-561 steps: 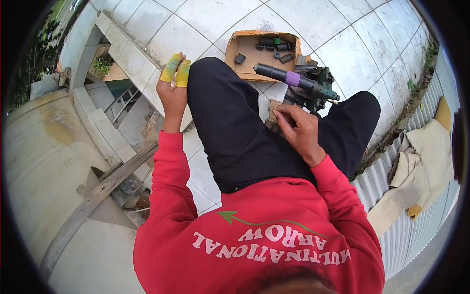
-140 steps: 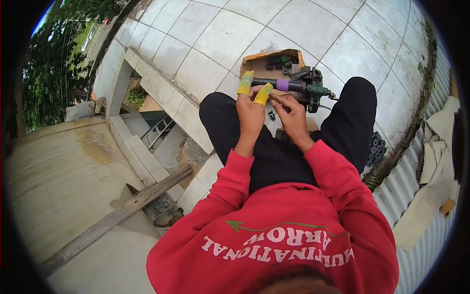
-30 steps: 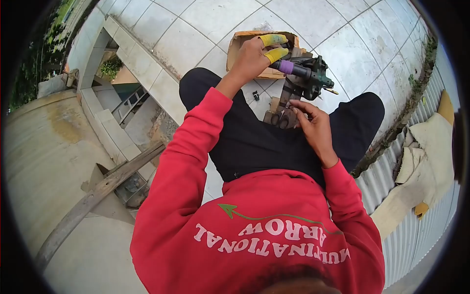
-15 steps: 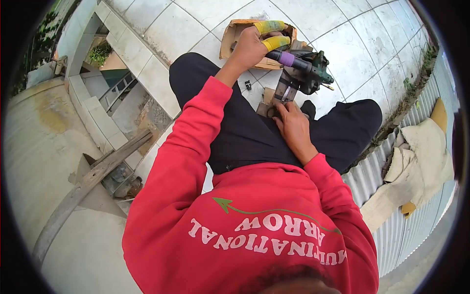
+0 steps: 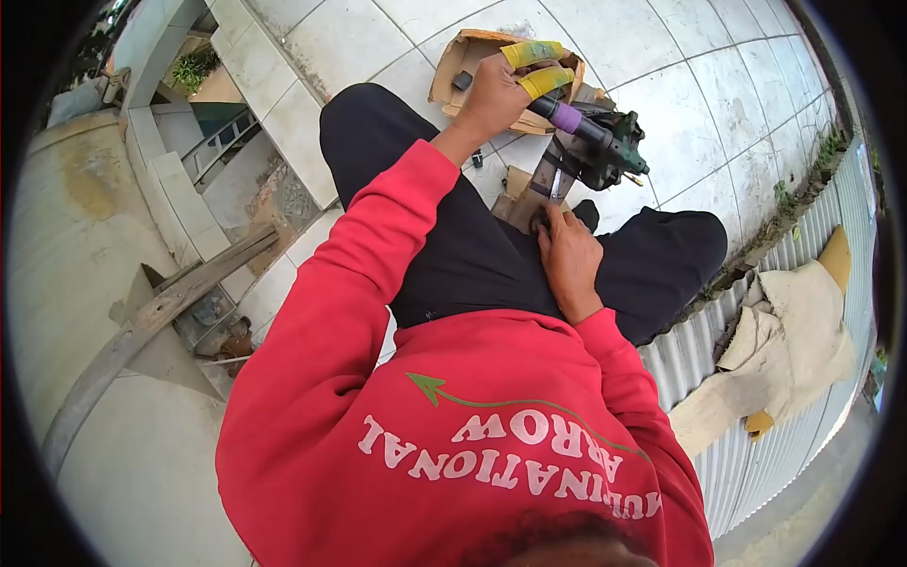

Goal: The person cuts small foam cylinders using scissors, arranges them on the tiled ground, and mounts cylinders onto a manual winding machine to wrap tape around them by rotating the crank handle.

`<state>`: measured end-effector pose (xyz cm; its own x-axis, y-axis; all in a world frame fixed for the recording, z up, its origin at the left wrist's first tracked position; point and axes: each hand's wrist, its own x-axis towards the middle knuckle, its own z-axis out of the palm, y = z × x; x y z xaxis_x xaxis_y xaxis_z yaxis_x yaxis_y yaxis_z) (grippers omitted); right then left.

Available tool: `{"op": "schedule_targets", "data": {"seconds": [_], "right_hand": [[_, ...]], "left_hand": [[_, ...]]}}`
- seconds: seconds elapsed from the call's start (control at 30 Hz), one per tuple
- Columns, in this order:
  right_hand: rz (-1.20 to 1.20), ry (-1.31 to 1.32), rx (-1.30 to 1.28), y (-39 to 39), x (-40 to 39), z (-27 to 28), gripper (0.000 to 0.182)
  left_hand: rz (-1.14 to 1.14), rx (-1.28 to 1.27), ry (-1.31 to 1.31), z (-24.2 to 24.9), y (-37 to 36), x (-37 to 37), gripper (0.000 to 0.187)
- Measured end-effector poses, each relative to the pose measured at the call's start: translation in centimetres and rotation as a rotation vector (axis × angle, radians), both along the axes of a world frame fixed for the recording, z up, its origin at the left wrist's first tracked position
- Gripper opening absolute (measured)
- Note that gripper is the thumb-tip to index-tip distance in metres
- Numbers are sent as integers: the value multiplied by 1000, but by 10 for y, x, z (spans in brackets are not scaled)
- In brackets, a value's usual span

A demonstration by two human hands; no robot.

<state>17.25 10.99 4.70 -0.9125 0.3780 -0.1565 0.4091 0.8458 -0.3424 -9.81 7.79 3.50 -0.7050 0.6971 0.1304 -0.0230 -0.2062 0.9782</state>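
My left hand, with yellow tape round two fingers, reaches over a cardboard box. Those fingers are stretched out and apart; their tips overlap the box's inside. Just under them lies the dark handle end of a green-black power tool, marked by a purple band. My right hand is closed low between my legs. From its fingertips a slim silver blade-like piece points forward over a flat brownish block. The near end of that piece is hidden by the fingers.
A small dark block sits in the box, and a small black part lies on the tiled floor. Corrugated sheeting with a pale cloth runs along the right. A wooden beam slants at the left.
The view has shifted slightly. The silver piece now shows at my right fingertips, and that hand has turned a little. My left hand stays over the box, where a dark block has come into sight.
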Motion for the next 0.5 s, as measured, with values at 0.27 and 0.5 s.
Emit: {"op": "schedule_targets", "data": {"seconds": [0.27,0.5], "right_hand": [[-186,-47,-81,5,9,-3,44],[-231,-144,-381,33,26,10,52]], "left_hand": [[-26,58,-84,4,4,-3,32],[-80,19,-72,6,1,-8,32]]}}
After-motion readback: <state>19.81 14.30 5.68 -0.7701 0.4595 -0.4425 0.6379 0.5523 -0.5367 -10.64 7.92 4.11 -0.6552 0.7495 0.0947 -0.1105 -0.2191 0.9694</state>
